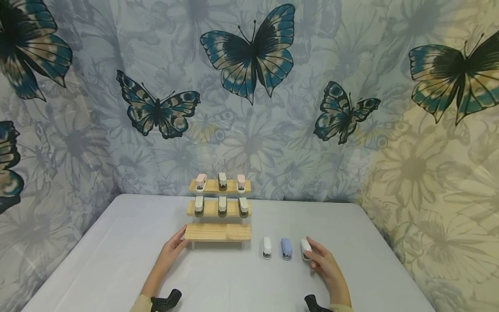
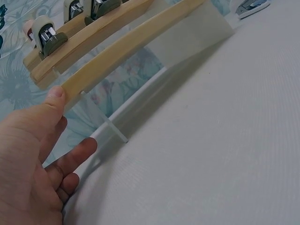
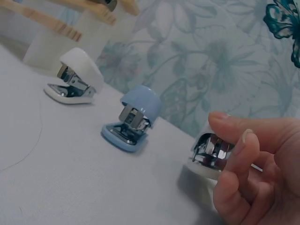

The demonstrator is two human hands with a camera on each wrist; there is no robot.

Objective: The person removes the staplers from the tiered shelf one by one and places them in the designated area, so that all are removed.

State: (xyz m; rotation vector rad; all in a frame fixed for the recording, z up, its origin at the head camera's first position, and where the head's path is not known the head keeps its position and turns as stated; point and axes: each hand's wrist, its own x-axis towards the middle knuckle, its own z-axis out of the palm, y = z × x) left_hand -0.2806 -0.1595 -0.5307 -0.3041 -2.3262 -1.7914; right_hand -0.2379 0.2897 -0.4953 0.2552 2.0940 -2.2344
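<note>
Stapler, white, small (image 1: 306, 248): rightmost of three standing in a row on the grey table (image 1: 117, 260), at 3 o'clock from the wooden rack (image 1: 218, 232). My right hand (image 1: 325, 266) has it pinched, thumb and fingers curled about its body; the wrist view shows its chrome mouth (image 3: 212, 149) peeping out between thumb (image 3: 234, 124) and forefinger, base down on the cloth. It lies at the tips of my fingers, at 11 o'clock from the palm, not lifted so far as I can tell.

Stapler, blue (image 1: 286, 248): middle of the row, just beside the held one at its 9 o'clock, apart from it.

Stapler, white (image 1: 267, 247): left end of the row, nearest the rack.

Rack, three wooden steps: top and middle steps carry three staplers each; the bottom step is bare. My left hand (image 1: 173, 249) lies with straight, relaxed fingers against the bottom step's left end, thumb (image 2: 52, 101) touching the wood, I judge to steady it.

Placement note: the loose row faces me, mouths forward, like those shelved.
</note>
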